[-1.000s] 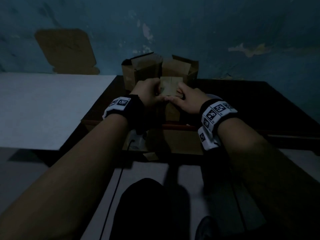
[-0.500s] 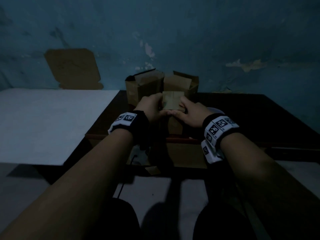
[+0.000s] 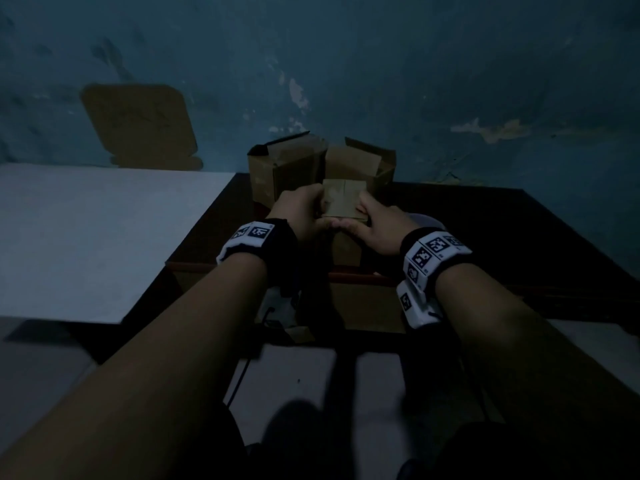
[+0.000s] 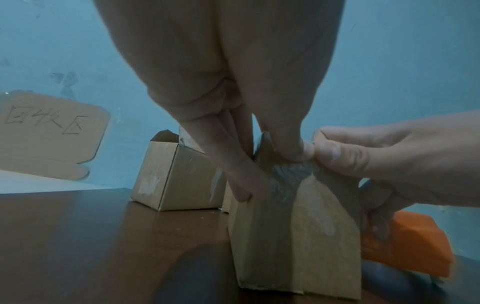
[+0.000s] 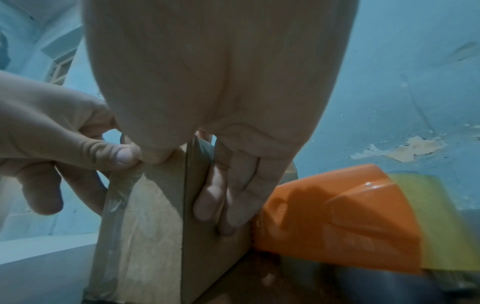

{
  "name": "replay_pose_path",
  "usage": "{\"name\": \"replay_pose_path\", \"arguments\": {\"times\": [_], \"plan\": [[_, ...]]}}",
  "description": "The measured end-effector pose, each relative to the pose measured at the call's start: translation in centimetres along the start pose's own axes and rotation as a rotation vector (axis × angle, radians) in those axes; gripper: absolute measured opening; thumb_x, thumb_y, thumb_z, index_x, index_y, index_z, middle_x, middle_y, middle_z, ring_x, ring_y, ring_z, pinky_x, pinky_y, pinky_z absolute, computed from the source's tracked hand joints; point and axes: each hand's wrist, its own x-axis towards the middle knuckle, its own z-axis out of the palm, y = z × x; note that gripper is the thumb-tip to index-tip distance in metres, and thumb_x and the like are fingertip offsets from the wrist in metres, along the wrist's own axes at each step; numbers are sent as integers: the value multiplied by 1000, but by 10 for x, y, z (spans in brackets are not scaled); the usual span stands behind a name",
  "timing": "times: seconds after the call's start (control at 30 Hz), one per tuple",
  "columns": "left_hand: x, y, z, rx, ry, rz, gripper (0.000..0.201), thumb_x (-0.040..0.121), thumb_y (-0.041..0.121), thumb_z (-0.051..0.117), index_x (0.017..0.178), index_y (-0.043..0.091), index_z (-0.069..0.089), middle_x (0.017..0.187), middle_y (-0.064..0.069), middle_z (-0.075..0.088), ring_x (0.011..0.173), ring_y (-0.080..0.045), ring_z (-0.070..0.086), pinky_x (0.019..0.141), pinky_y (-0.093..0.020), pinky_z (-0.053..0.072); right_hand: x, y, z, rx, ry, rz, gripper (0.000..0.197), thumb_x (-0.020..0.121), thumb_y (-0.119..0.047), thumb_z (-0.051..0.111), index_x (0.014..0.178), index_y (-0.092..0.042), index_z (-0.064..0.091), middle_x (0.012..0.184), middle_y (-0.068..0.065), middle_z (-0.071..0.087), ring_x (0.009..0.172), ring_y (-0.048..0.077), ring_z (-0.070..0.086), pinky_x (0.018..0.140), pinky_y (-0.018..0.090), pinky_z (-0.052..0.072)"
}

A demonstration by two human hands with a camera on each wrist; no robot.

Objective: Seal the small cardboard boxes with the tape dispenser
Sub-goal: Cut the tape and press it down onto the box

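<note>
A cardboard sign (image 4: 52, 131) leans on the wall, far left. 2 open boxes (image 3: 287, 168) wait behind, flaps up. The left hand (image 3: 301, 211) and right hand (image 3: 377, 226) clasp the near box (image 4: 298, 242) from either side, thumbs meeting on its top edge, probably pressing creased clear tape (image 4: 288, 181) down onto matte card. The glossy orange dispenser (image 5: 337, 222) lies just right (within reach).

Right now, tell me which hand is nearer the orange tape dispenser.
Right. The right hand holds the small box on the side right beside the tape dispenser; the left hand grips the box's far side.
</note>
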Motion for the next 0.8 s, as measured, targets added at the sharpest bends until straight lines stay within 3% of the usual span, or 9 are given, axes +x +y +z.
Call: {"name": "replay_pose_path", "arguments": {"times": [0.13, 0.33, 0.47, 0.57, 0.7, 0.8], "plan": [[0, 2, -1, -4, -3, -8, 32, 82, 34, 74, 86, 26, 43, 83, 9, 49, 82, -12, 50, 66, -23, 35, -1, -2, -2, -8, -11, -11, 51, 91, -61, 45, 121, -21, 37, 128, 8, 59, 111, 31, 59, 90, 39, 49], [0, 3, -5, -63, -47, -14, 32, 82, 31, 74, 86, 34, 42, 84, 14, 50, 84, -10, 51, 64, -18, 36, -3, -5, -5, -8, -24, -25, 48, 93, -57, 46, 122, -18, 37, 127, 7, 59, 112, 29, 58, 89, 37, 48], [-2, 6, -7, -37, -37, -8, 34, 82, 32, 74, 87, 32, 40, 80, 16, 47, 78, -8, 48, 60, -17, 32, -1, -4, -4, 25, -37, -32, 47, 94, -55, 46, 121, -18, 37, 130, 8, 57, 116, 28, 57, 87, 32, 45], [-2, 7, -8, -25, -33, -3, 33, 82, 32, 74, 88, 30, 41, 81, 13, 47, 80, -9, 48, 63, -20, 33, -2, -5, -5, 19, -36, -38, 45, 95, -51, 47, 120, -15, 37, 132, 10, 56, 117, 29, 55, 80, 25, 37], [-4, 9, -7, -54, -23, -15, 31, 83, 29, 73, 92, 28, 44, 86, 10, 50, 81, -9, 48, 66, -20, 35, -1, -4, -5, 19, -34, -27, 47, 93, -55, 47, 117, -15, 39, 122, 11, 60, 108, 30, 59, 87, 36, 49], [-5, 11, -7, -62, -30, -22, 29, 83, 29, 73, 94, 26, 47, 90, 7, 52, 84, -11, 50, 71, -25, 37, -1, -5, -5, 15, -34, -13, 45, 93, -53, 48, 117, -16, 39, 123, 9, 60, 109, 29, 59, 82, 31, 45]]}}
